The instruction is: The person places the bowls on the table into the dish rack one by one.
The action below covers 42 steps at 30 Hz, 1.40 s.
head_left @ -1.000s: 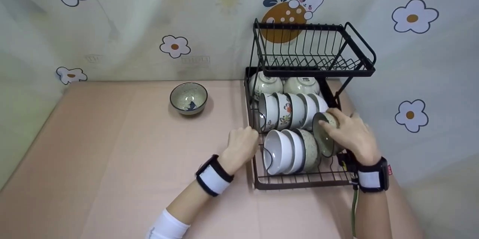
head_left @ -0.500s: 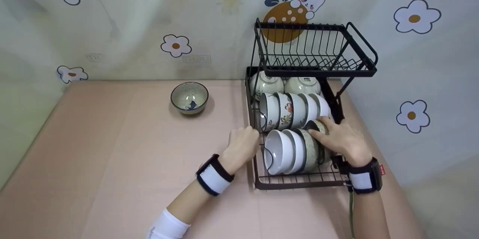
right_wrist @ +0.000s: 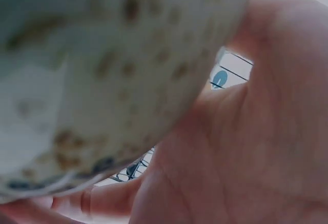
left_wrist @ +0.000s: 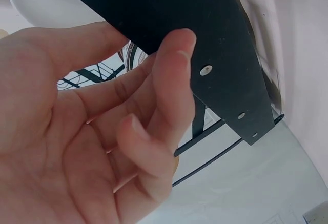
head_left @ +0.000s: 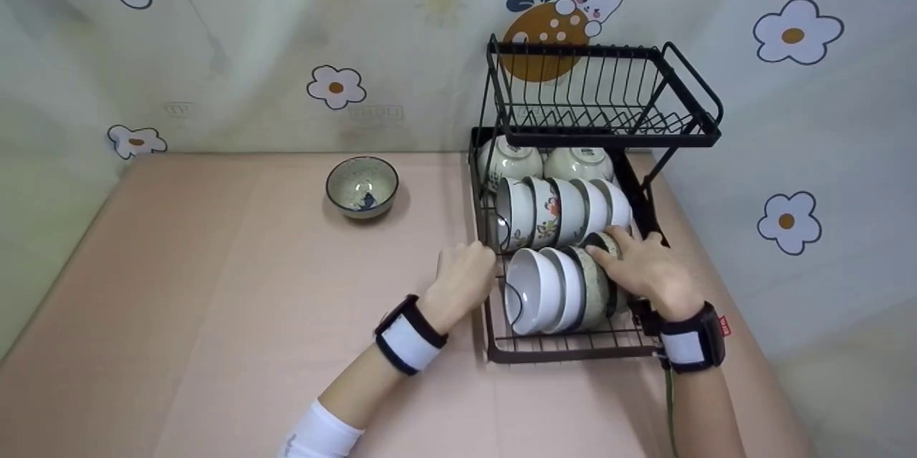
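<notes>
A black two-tier dish rack (head_left: 573, 355) stands on the pink table at the right. Its lower tier holds rows of bowls on edge. My right hand (head_left: 648, 270) grips a speckled bowl (head_left: 603, 241) with a dark rim at the right end of the front row, behind two white bowls (head_left: 541, 291) and another speckled one. The right wrist view is filled by that speckled bowl (right_wrist: 92, 70) lying against my palm (right_wrist: 246, 142). My left hand (head_left: 466, 275) holds the rack's left side, its fingers (left_wrist: 169, 85) curled over a black bar (left_wrist: 205, 29).
A lone speckled bowl (head_left: 362, 187) sits upright on the table (head_left: 215, 300) to the left of the rack. The rack's upper tier (head_left: 609, 135) holds nothing. A flowered cloth wall (head_left: 788, 157) closes in the back and right side.
My right hand has lowered the speckled bowl and pushed it left, from tilted above the rack's right end to standing against the front row. The left hand has stayed put.
</notes>
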Each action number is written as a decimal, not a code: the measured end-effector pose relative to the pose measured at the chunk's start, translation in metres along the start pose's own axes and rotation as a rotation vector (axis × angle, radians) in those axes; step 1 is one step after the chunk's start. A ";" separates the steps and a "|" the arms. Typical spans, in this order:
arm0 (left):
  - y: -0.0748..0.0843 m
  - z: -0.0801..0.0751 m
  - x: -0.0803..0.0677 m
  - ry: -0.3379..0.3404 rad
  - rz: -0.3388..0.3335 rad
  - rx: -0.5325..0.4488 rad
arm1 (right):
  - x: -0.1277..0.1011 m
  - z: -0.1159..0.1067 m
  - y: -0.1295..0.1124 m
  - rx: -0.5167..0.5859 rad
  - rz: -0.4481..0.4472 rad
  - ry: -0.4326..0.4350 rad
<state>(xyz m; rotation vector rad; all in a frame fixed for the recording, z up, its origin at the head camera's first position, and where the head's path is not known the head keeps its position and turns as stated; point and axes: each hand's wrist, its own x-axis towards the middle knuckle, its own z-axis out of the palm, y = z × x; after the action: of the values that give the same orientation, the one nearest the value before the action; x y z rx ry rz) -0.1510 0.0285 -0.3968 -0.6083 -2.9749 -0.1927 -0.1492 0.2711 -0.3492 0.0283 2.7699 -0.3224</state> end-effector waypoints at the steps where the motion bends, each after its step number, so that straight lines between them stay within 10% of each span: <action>1: 0.000 0.000 0.000 0.000 -0.001 -0.001 | 0.000 0.001 0.000 0.001 -0.001 0.001; 42: -0.004 -0.001 0.001 0.026 0.017 -0.021 | 0.001 0.002 0.003 0.039 -0.135 0.095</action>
<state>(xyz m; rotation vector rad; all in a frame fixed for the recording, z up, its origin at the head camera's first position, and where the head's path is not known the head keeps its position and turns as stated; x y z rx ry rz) -0.1530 0.0252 -0.3958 -0.6284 -2.9454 -0.2289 -0.1498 0.2738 -0.3518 -0.1381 2.8662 -0.4203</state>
